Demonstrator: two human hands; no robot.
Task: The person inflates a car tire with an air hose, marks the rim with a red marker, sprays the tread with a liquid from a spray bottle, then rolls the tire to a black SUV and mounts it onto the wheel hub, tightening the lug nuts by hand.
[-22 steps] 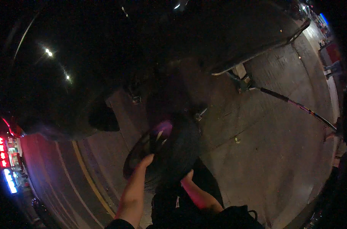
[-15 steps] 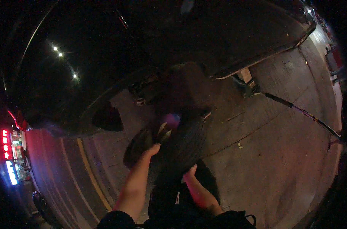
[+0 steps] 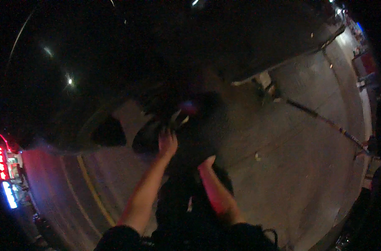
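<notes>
A dark wheel with a black tyre (image 3: 205, 136) stands tilted in front of me, close to the wheel arch of a dark car (image 3: 257, 46). My left hand (image 3: 168, 143) is at the wheel's left part, its fingers laid over the tyre near the rim, somewhat blurred. Lower down, my right hand (image 3: 207, 163) grips the near edge of the tyre from the right; its thumb shows and the other fingers are hidden. Shadow hides most of the wheel's face and the hub area behind it.
A floor jack (image 3: 268, 88) sits by the car's side edge, its long handle (image 3: 318, 117) reaching out to the right. Paved ground (image 3: 291, 175) spreads right. A road with a yellow line (image 3: 90, 184) and lit signs (image 3: 2, 163) lie left.
The wheel and both hands have moved away from me, toward the car. My left hand's fingers now show stretched over the tyre. The whole view has shifted slightly.
</notes>
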